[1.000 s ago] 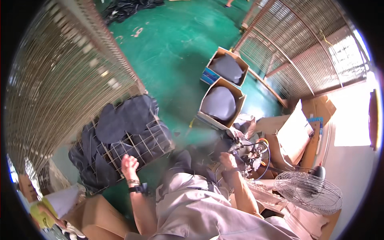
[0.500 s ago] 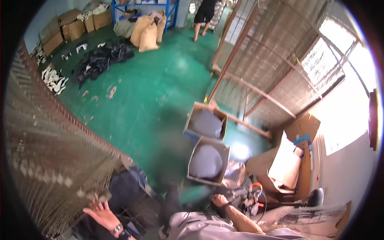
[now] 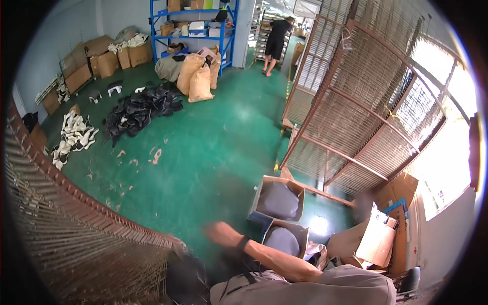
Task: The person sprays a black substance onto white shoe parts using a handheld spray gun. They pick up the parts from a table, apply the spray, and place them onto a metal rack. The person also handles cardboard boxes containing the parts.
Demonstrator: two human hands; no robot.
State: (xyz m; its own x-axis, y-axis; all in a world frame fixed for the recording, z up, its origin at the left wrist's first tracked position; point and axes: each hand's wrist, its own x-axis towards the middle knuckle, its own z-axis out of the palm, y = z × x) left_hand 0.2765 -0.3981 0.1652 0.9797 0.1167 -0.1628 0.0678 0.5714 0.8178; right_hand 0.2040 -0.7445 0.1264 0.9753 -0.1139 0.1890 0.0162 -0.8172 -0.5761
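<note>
Currently, the person's right hand [image 3: 222,235] reaches out left of the nearer open carton [image 3: 304,239], a black wristband [image 3: 243,242] on its wrist and the forearm crossing in front of that carton; blur means I cannot tell whether its grip is spread or pressed together, or holds anything, and the left hand is out of view. Within the nearer carton sits a smooth, rounded dark grey piece [image 3: 282,240]. Just beyond the nearer carton, a farther open carton [image 3: 301,203] holds a similar grey piece [image 3: 278,200]; blue shows on its outer side, any lettering too small to read. Right of the nearer carton leans an opened brown cardboard box [image 3: 349,245], any print on it likewise illegible. Dark grey material [image 3: 187,277] lies left of the nearer carton, with a wire rack [image 3: 91,234] farther left. Well beyond the nearer carton, leftward, are a heap of black pieces [image 3: 145,109], tan sacks [image 3: 193,76] and blue shelving [image 3: 235,30] whose box labels cannot be made out; a black-clad person [image 3: 277,43] stands far beyond it.
</note>
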